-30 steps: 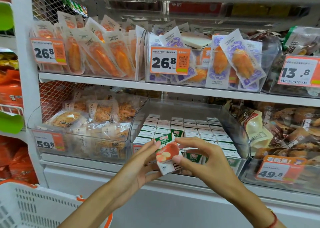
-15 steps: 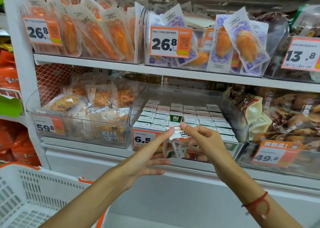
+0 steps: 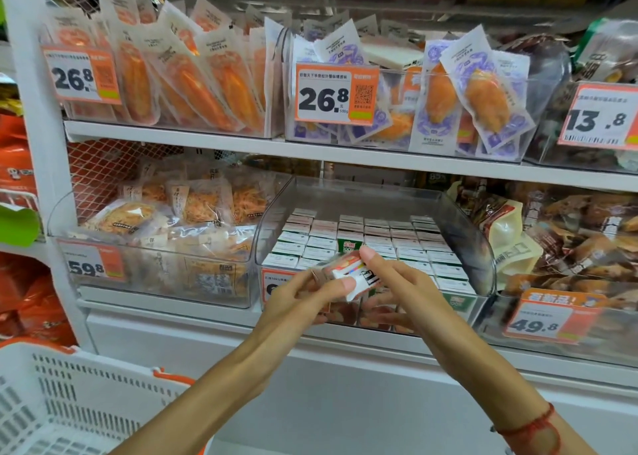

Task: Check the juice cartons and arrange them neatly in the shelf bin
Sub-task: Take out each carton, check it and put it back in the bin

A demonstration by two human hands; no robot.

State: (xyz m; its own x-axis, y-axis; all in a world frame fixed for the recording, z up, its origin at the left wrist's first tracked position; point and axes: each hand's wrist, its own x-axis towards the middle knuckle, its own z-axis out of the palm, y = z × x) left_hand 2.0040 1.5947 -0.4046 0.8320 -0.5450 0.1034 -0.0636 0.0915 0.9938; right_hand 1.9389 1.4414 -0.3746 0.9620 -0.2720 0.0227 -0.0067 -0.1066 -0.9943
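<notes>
A small juice carton (image 3: 348, 272) with an orange fruit picture lies tilted on its side between my two hands, just in front of the clear shelf bin (image 3: 478, 247). My left hand (image 3: 303, 299) grips it from below and the left, thumb on its white side. My right hand (image 3: 397, 282) pinches its upper right end with thumb and fingers. Inside the bin, several white-topped juice cartons (image 3: 414, 244) stand in tidy rows, one with its green face (image 3: 347, 246) showing. The orange price tag on the bin's front is mostly hidden behind my left hand.
A bin of shredded snack packs (image 3: 165, 233) sits left of the juice bin, and a bin of brown packets (image 3: 569, 240) sits to the right. The shelf above (image 3: 207, 140) holds orange and purple pouches. A white plastic basket (image 3: 62, 403) is at lower left.
The carton has been turned from upright, showing its fruit front, to lying on its side. Both hands stayed on it and shifted a little lower and closer to the bin's front.
</notes>
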